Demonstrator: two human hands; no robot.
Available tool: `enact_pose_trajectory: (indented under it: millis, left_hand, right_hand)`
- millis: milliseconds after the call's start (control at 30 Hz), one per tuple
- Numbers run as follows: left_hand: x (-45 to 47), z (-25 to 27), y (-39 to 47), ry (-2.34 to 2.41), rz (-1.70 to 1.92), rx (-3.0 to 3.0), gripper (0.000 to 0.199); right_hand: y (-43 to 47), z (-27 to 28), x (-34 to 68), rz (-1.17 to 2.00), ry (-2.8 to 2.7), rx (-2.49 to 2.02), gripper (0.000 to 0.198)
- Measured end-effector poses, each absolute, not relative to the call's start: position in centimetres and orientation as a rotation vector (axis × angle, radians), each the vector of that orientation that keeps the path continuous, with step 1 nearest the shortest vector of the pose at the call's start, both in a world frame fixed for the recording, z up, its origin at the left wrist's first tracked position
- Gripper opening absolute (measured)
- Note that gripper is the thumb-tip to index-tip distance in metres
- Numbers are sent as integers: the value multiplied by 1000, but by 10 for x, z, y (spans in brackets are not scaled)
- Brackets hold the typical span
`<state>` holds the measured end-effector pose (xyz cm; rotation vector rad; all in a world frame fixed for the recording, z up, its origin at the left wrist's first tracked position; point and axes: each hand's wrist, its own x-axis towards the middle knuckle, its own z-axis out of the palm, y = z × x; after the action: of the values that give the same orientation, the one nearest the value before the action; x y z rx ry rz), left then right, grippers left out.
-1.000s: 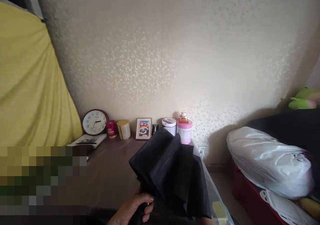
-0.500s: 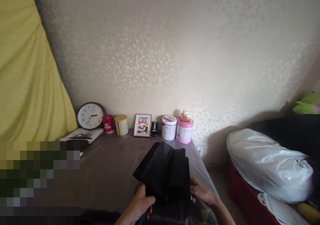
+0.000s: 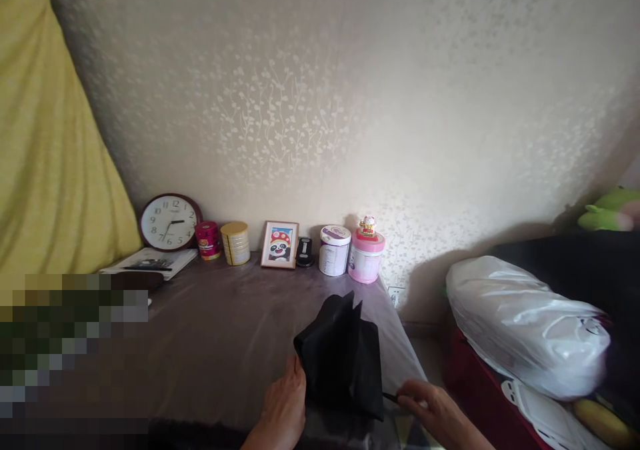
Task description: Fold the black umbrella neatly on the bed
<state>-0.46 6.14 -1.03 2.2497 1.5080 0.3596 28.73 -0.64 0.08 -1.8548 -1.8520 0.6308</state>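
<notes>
A black folded fabric piece (image 3: 340,363) with upright, pleat-like flaps is held over the near right part of the covered table. I cannot make out exactly what kind of article it is. My left hand (image 3: 285,397) is closed against its left side, with the thumb and part of the fingers hidden behind the fabric. A thin black strap (image 3: 389,396) sticks out from the lower right edge. Its outer end is pinched between the fingers of my right hand (image 3: 425,403), which is apart from the main body of the fabric.
Along the wall stand a clock (image 3: 170,222), a red tin (image 3: 208,240), a yellow-lidded can (image 3: 235,243), a framed panda picture (image 3: 280,245), a purple-and-white tub (image 3: 335,251) and a pink tub (image 3: 366,263) bearing a cat figurine (image 3: 369,227). Right of the table lies a white plastic bag (image 3: 525,330).
My right hand has moved right, away from the fabric's edge, drawing the strap out. My left hand has shifted along the left side, and the flaps now stand more upright. The view has shifted slightly.
</notes>
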Motion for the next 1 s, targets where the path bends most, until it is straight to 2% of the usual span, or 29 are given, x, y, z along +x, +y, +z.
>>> enact_pose_trajectory:
  millis: [133,300,500,833,1000]
  left_hand:
    - [-11,-5,55,1451,307,2276,76]
    - [-13,0,51,1393,291,2236,80]
    - [-4,-3,49,1466,229,2298,83]
    - [7,-8,50,1544,41,2404,92]
    - [16,-26,47,1699,45,2519,75]
  right_hand:
    - [7,26,271,237,-1730,-1719,27]
    - [33,45,230,-27,-1900,-1510,26]
    - [66,43,201,-308,-2095,-1543,30]
    - [100,55,189,-387,-2161,-1640,24]
    - [120,53,174,-336,-2204,-1612,22]
